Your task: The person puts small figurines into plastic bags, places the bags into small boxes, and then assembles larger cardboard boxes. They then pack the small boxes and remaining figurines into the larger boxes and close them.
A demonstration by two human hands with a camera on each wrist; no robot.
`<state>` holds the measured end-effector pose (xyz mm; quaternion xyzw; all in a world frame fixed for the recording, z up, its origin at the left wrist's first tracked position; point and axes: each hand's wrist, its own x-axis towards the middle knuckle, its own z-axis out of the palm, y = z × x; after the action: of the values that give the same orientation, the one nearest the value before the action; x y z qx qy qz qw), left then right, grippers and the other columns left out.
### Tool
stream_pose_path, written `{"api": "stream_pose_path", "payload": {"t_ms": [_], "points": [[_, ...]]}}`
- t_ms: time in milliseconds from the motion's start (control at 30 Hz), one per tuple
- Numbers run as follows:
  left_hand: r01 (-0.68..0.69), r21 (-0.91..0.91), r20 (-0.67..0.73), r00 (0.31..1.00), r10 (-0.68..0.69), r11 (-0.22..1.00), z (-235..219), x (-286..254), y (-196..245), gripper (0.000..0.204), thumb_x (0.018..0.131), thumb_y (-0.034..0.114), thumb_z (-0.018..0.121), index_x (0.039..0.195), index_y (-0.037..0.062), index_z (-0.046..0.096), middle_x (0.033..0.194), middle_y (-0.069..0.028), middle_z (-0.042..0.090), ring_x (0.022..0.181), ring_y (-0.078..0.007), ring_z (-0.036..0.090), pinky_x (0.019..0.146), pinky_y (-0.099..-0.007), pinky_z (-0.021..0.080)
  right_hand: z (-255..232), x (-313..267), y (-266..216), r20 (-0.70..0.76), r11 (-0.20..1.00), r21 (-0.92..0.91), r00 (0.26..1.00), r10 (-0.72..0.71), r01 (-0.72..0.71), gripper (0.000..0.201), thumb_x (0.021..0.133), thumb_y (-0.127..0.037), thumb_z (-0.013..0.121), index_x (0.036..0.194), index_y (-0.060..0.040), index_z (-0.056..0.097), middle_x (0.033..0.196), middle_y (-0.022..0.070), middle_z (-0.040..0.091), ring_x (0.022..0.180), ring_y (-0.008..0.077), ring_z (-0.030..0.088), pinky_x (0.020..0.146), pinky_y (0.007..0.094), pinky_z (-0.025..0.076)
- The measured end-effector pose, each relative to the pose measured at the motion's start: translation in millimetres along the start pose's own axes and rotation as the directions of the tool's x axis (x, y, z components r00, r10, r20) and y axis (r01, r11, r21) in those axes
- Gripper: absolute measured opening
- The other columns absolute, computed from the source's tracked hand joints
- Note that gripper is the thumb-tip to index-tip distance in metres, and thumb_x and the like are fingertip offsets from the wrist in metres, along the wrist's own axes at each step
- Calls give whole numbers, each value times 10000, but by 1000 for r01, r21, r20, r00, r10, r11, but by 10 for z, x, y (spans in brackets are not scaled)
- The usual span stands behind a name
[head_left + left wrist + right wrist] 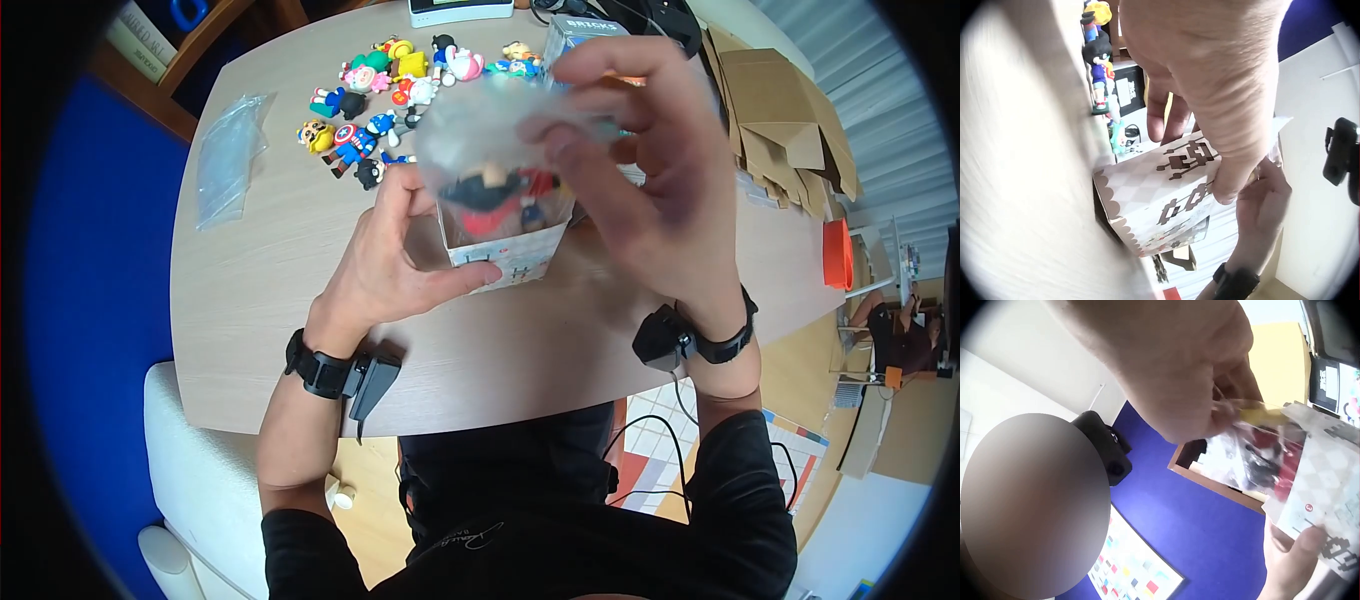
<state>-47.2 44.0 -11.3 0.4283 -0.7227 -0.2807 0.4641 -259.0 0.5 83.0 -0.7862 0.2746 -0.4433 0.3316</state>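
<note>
As the left hand (375,265) grips the box (508,256), the right hand (668,195) pinches the bag (465,135) in its open top.
Loading or unloading, I can't tell; next calls for steadying the box.

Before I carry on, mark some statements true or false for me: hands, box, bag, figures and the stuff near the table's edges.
1. The left hand grips the printed box. True.
2. The right hand holds a clear plastic bag. True.
3. The printed box is closed at the top. False: its top is open, with the clear plastic bag sticking out.
4. A flat plastic wrapper lies on the table's left side. True.
5. The toy figures are all on the floor. False: many lie on the table.
</note>
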Motion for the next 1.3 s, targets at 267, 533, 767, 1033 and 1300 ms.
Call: {"api": "stream_pose_path", "payload": {"t_ms": [267, 533, 767, 1033, 1300], "points": [[-29, -34, -5, 1000, 29, 999, -7, -28, -60, 684, 655, 189, 895, 1133, 85, 417, 992, -90, 598, 930, -200, 615, 825, -323, 490, -168, 11, 51, 294, 920, -352, 954, -64, 171, 240, 761, 2, 727, 990, -58, 684, 904, 53, 661, 848, 179, 632, 742, 293, 500], [-141, -86, -18, 990, 140, 986, -26, 4, -54, 628, 698, 156, 862, 1139, 70, 423, 1018, -99, 592, 971, -206, 613, 886, -332, 476, -87, 2, 182, 394, 795, -440, 885, -247, 418, 134, 742, -85, 747, 860, -70, 687, 783, 47, 621, 821, 235, 578, 762, 356, 460], [-163, -67, -87, 984, 157, 984, -17, -47, -112, 627, 697, 162, 861, 1164, 62, 455, 1069, -124, 623, 961, -208, 614, 887, -332, 470, 0, -83, 193, 439, 784, -485, 883, -165, 387, 105, 798, -156, 714, 835, -64, 678, 823, 60, 542, 804, 246, 508, 777, 360, 418], [-261, -1, 3, 965, 261, 965, -71, 61, -25, 332, 717, 100, 834, 969, 49, 623, 938, -109, 649, 845, -218, 625, 745, -298, 486, -139, -38, 127, 399, 924, -318, 914, -70, 209, 161, 846, -81, 673, 1006, -67, 678, 923, 65, 521, 838, 220, 528, 761, 327, 438], [-208, 57, -23, 978, 209, 976, -73, -26, -82, 408, 737, 107, 830, 1021, 46, 543, 1008, -103, 648, 892, -184, 620, 772, -289, 479, -288, -10, 155, 277, 915, -402, 946, 169, -45, 376, 793, -3, 699, 1155, -54, 612, 931, 40, 601, 810, 172, 590, 694, 286, 476]]}}
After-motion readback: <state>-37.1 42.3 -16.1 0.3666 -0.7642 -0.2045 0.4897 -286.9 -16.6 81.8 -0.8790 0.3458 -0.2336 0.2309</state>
